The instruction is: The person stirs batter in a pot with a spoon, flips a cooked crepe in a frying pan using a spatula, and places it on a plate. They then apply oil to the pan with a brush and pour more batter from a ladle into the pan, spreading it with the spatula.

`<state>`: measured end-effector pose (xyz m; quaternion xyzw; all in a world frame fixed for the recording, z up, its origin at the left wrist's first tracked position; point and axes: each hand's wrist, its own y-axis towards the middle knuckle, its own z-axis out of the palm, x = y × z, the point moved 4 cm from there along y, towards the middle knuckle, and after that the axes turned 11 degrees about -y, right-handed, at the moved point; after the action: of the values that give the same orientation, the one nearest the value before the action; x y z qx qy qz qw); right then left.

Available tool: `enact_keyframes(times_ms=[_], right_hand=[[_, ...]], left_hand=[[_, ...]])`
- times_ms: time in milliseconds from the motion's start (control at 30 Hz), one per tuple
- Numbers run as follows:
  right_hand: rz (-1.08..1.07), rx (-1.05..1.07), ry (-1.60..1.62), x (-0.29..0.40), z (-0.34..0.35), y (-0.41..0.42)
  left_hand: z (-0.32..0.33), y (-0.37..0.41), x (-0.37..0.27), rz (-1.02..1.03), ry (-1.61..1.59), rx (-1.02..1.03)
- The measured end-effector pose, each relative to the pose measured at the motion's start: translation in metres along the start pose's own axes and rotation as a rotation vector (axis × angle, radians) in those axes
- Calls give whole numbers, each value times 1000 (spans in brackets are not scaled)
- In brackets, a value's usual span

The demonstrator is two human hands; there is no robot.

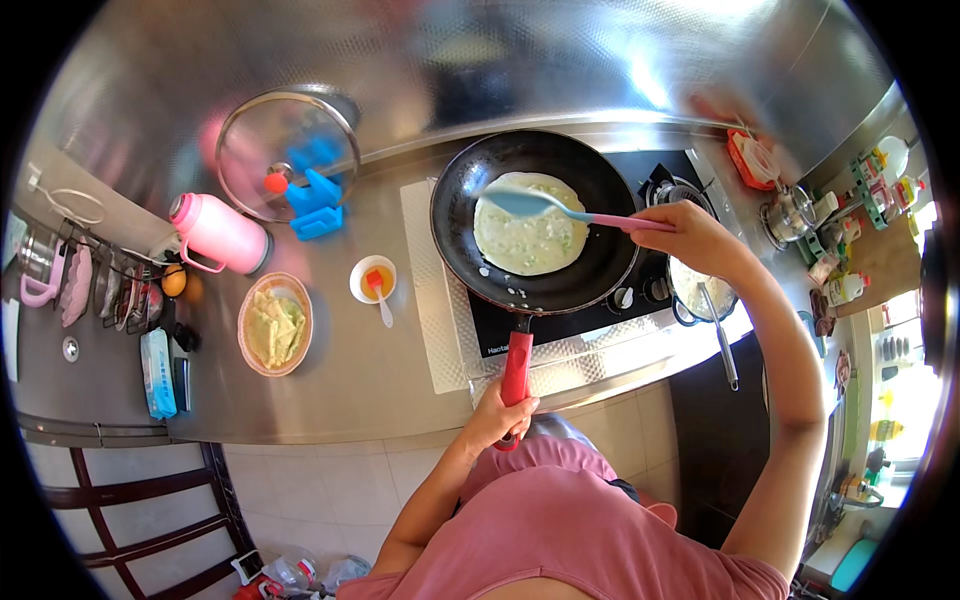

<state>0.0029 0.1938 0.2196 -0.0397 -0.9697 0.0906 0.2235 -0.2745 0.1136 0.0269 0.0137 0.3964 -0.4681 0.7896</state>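
My left hand (501,414) is closed around the red handle of a black frying pan (517,292) that stands over the gas stove. A pale round pancake with green flecks (525,251) lies in the pan. My right hand (675,236) grips the pink handle of a spatula (525,202), whose blue head is over the upper part of the pancake; whether they touch is not clear. To the right of the pan, a pot of pale batter (690,289) has a metal ladle (721,345) in it. Folded pancakes (276,330) lie in an oval dish (244,341) on the left.
A small white bowl (357,281) holds yellowish liquid and a red-headed brush (381,300). Behind the dish are a pink thermos jug (225,232) and a glass lid (251,142) upright in a blue holder (315,206). A red basket (742,161) and a metal kettle (791,214) stand right of the stove.
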Motion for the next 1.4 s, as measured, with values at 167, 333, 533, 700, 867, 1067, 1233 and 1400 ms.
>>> enact_keyframes(times_ms=[167, 333, 533, 700, 867, 1067, 1233, 1400], right_hand=[[6, 207, -190, 8, -8, -16], [-121, 150, -125, 33, 2, -20], [24, 160, 21, 15, 26, -22], [67, 188, 97, 10, 31, -19], [42, 124, 105, 5, 39, -26], [78, 136, 97, 8, 41, -26], [11, 75, 147, 9, 52, -26], [67, 116, 141, 16, 48, -29]], left_hand=[[-1, -1, 0, 10, 13, 2], [0, 0, -2, 4, 24, -6], [1, 0, -2, -9, 18, -1], [0, 0, -2, -15, 10, -4], [0, 1, -1, -19, 9, -12], [0, 0, -2, -26, 1, -24], [-1, 1, -1, -27, -3, -11], [-1, 1, 0, -24, -4, -11]])
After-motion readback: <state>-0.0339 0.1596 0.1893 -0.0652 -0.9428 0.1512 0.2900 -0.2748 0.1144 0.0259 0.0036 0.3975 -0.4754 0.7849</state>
